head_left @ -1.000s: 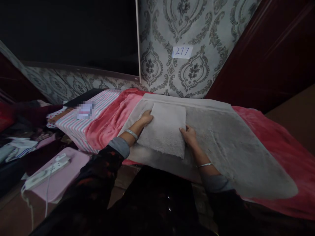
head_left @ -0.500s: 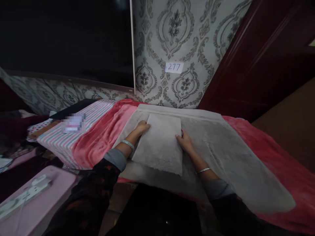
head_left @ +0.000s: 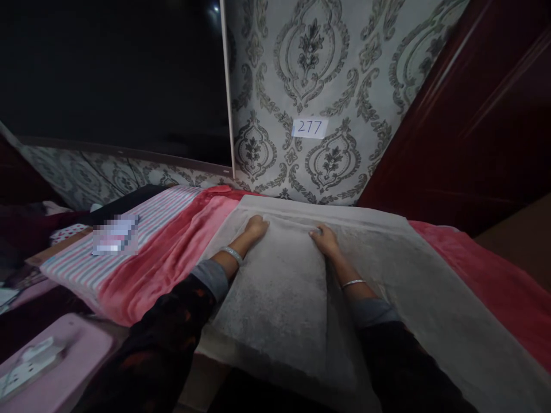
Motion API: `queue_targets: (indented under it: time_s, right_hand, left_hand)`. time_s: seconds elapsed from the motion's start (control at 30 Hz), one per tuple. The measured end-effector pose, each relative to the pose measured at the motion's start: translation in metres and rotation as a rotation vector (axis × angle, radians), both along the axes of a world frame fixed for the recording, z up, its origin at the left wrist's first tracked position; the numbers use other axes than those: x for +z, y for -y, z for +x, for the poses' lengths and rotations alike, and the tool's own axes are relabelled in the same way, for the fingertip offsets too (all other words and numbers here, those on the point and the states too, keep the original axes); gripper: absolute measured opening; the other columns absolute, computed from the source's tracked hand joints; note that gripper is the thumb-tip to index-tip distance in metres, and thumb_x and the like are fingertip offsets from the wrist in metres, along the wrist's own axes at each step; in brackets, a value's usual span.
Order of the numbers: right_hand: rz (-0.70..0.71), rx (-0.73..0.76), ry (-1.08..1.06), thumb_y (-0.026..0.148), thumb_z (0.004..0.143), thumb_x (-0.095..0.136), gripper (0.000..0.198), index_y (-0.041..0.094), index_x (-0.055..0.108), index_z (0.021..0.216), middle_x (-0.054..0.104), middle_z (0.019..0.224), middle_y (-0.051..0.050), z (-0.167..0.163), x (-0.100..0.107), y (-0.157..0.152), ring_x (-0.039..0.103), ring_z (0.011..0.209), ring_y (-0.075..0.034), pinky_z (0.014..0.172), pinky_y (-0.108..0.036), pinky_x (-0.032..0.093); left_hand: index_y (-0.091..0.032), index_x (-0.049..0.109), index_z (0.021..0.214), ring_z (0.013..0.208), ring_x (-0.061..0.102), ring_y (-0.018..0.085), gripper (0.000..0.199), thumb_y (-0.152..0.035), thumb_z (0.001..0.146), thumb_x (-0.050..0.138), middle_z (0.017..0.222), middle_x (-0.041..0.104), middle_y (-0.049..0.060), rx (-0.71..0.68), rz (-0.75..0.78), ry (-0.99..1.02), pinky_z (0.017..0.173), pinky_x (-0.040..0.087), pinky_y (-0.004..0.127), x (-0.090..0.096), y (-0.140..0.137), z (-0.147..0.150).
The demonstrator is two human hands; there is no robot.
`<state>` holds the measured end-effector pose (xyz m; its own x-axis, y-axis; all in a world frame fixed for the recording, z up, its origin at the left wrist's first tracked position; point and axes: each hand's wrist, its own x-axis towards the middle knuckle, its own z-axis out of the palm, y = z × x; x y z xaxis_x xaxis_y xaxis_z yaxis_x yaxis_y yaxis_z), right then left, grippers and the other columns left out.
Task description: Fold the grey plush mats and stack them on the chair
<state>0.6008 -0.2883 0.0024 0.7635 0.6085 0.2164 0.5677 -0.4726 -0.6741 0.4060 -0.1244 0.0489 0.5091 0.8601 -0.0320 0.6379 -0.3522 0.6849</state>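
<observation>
A light grey cloth panel (head_left: 279, 292) hangs or slopes down toward me between my hands; I cannot tell whether its lower end rests on anything. My left hand (head_left: 256, 228) grips its upper left corner, fingers curled in. At the upper right corner, my right hand (head_left: 326, 241) has thumb and fingers bent around the edge, partly hiding what they pinch. Beneath spreads a larger grey cloth (head_left: 413, 287) with a paler band along its far edge. Whether the panel is a separate piece or part of this cloth is unclear.
Red and pink blankets (head_left: 172, 246) lie under and beside the grey cloth. A phone-like object (head_left: 116, 235), blurred, sits on striped fabric (head_left: 73, 264) at left. A power strip (head_left: 30, 367) rests on a pink stool (head_left: 81, 344). Behind are a dark television screen (head_left: 129, 74) and patterned wall.
The panel looks larger, and its lower end has come nearer to me. Both hands remain at its sides, now closer to its top corners. The camera view has shifted slightly.
</observation>
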Motion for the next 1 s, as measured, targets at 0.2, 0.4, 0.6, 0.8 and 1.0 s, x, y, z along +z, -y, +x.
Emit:
queue_targets:
  time_s: [0.2, 0.4, 0.6, 0.8, 1.0]
  right_hand:
    - [0.061, -0.058, 0.0, 0.029, 0.075, 0.06, 0.028, 0.013, 0.073, 0.094, 0.074, 0.095, -0.012, 0.01, -0.012, -0.003, 0.067, 0.092, -0.027, 0.083, -0.035, 0.051]
    - [0.116, -0.028, 0.009, 0.036, 0.081, 0.05, 0.036, 0.014, 0.073, 0.098, 0.073, 0.09, -0.01, 0.006, -0.024, 0.003, 0.065, 0.087, -0.025, 0.081, -0.035, 0.051]
    - [0.132, 0.013, 0.23, 0.034, 0.088, 0.045, 0.046, 0.009, 0.067, 0.121, 0.069, 0.117, -0.019, -0.006, -0.008, 0.01, 0.061, 0.11, -0.031, 0.098, -0.045, 0.047]
    - [-0.219, 0.247, 0.509, 0.032, 0.098, 0.035, 0.06, 0.011, 0.039, 0.153, 0.033, 0.16, -0.015, -0.065, 0.012, 0.002, 0.026, 0.149, -0.03, 0.117, -0.053, 0.027]
    - [-0.464, 0.343, 0.448, 0.037, 0.102, 0.027, 0.06, 0.014, 0.034, 0.156, 0.028, 0.163, -0.01, -0.079, 0.001, 0.0, 0.021, 0.152, -0.025, 0.121, -0.05, 0.021]
  left_hand:
    - [-0.012, 0.07, 0.109, 0.114, 0.066, 0.027, 0.029, -0.029, 0.095, 0.052, 0.122, 0.07, 0.019, 0.013, 0.108, -0.146, 0.092, 0.048, 0.032, 0.001, 0.013, 0.009]
    - [-0.015, 0.071, 0.102, 0.108, 0.068, 0.025, 0.023, -0.028, 0.094, 0.053, 0.114, 0.073, 0.015, 0.018, 0.172, -0.187, 0.09, 0.049, 0.031, -0.006, 0.01, 0.005]
    - [-0.014, 0.056, 0.132, 0.116, 0.063, 0.025, 0.04, -0.02, 0.094, 0.048, 0.123, 0.069, 0.015, 0.015, 0.36, -0.107, 0.099, 0.048, 0.036, -0.004, 0.018, 0.003]
    - [-0.017, 0.037, 0.153, 0.152, 0.025, 0.029, 0.058, -0.035, 0.098, 0.042, 0.161, 0.037, 0.012, -0.438, 0.635, -0.216, 0.122, 0.022, 0.051, -0.012, 0.037, 0.005]
    - [-0.017, 0.032, 0.156, 0.154, 0.021, 0.025, 0.061, -0.046, 0.102, 0.026, 0.164, 0.029, 0.012, -0.477, 0.501, -0.383, 0.123, 0.018, 0.048, -0.024, 0.033, 0.009]
